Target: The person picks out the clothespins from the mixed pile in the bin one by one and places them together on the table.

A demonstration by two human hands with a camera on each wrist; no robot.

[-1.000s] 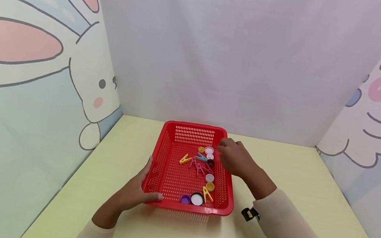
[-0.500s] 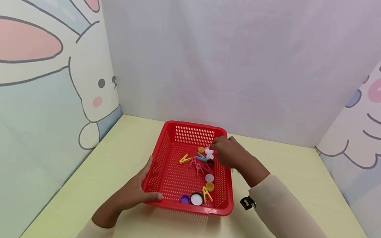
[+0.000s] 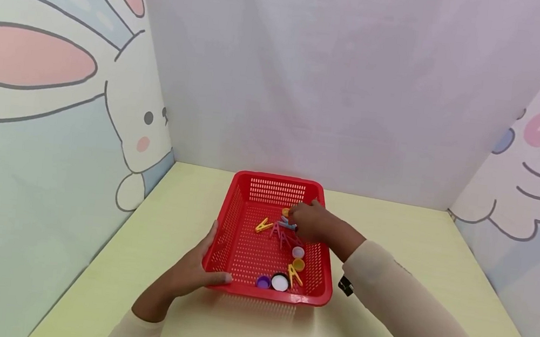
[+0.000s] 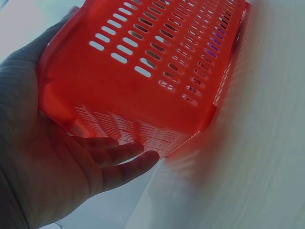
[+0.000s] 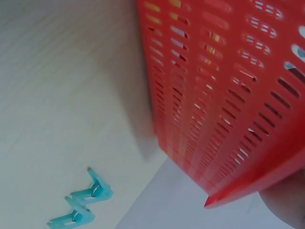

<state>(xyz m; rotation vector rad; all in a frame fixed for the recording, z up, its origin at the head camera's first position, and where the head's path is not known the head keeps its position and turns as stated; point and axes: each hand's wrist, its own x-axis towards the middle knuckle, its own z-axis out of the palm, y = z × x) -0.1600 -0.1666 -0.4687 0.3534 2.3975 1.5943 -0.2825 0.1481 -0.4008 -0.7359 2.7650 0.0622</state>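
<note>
A red perforated basket (image 3: pixel 265 293) stands on the table. My left hand (image 3: pixel 187 272) holds its front left corner, thumb over the rim and fingers along the outer side, as the left wrist view also shows. Inside the basket, toward its back right, is my right hand (image 3: pixel 312 222). Its fingertips overlap a blue clothespin (image 3: pixel 285 223) in the head view; whether they pinch anything I cannot tell. Close by lie pink clothespins (image 3: pixel 284 239), a yellow clothespin (image 3: pixel 263 225) and an orange cap (image 3: pixel 286 212). The right hand covers the caps along the back right.
Along the basket's front are a purple cap (image 3: pixel 263 282), a black-rimmed white cap (image 3: pixel 280 282), another yellow clothespin (image 3: pixel 294 275) and a yellow cap (image 3: pixel 298 265). Two teal clothespins (image 5: pixel 93 188) lie on the table outside the basket. A curtain (image 3: pixel 297 84) hangs behind.
My right hand has moved left and down from the basket's right rim to the clothespins and caps inside. The left hand has stayed at its corner.
</note>
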